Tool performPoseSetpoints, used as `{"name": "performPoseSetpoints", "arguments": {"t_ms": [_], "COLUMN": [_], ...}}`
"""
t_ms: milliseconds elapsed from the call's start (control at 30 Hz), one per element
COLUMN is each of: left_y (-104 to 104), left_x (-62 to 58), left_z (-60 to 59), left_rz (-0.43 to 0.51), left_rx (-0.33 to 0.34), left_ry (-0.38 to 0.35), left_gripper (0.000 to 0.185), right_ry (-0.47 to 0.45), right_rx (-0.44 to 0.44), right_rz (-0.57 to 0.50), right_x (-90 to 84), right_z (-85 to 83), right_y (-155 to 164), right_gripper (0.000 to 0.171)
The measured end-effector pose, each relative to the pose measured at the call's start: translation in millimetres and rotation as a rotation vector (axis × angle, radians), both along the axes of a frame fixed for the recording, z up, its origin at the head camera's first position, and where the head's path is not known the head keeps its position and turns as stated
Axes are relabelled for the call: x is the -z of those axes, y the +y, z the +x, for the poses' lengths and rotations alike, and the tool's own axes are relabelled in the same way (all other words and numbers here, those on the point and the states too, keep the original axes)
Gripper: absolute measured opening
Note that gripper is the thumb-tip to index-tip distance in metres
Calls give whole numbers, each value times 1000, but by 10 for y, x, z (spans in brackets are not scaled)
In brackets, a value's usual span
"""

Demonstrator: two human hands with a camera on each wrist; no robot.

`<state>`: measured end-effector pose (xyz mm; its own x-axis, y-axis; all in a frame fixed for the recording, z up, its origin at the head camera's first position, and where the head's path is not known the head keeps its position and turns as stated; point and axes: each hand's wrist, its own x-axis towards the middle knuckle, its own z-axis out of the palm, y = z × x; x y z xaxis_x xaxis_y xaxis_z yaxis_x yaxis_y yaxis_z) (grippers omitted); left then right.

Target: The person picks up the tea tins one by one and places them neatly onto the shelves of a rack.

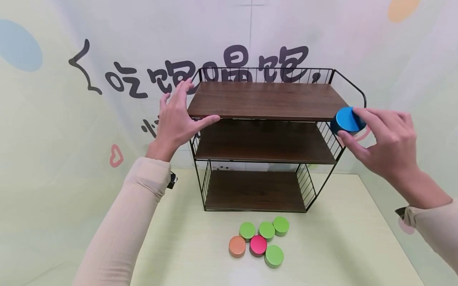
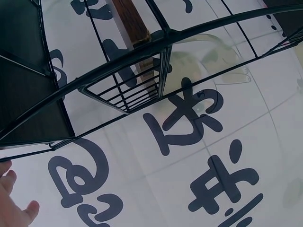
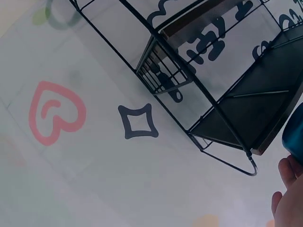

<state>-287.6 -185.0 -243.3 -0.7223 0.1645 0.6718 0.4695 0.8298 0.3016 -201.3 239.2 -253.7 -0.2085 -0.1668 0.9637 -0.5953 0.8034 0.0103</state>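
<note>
A three-tier wire rack [image 1: 264,101] with dark wooden shelves stands at the back of the pale table [image 1: 343,242]. My left hand [image 1: 177,119] rests on the rack's top left corner, fingers straight, thumb along the shelf's front edge. My right hand [image 1: 384,141] pinches a blue round tin [image 1: 346,120] between thumb and fingers, held in the air at the top shelf's right end. In the right wrist view the blue tin [image 3: 294,132] shows at the right edge beside my fingertips [image 3: 286,168]. The left wrist view shows the rack's wire frame [image 2: 142,52] from below.
Several round tins lie on the table in front of the rack: green tins [image 1: 266,230], a pink tin [image 1: 258,245] and an orange tin [image 1: 237,246]. A printed backdrop [image 1: 71,79] with dark characters hangs behind. All three shelves are bare.
</note>
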Motion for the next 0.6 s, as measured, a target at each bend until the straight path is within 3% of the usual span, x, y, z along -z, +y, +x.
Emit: {"name": "performPoseSetpoints", "arguments": {"t_ms": [600], "left_y": [3], "left_x": [2], "left_z": [-10], "left_rz": [-1], "left_rx": [3], "left_ry": [9], "left_gripper": [108], "right_ry": [-184], "right_rx": [134], "right_rz": [7], "right_x": [-208], "right_z": [-216], "right_y": [144], "right_gripper": [76]}}
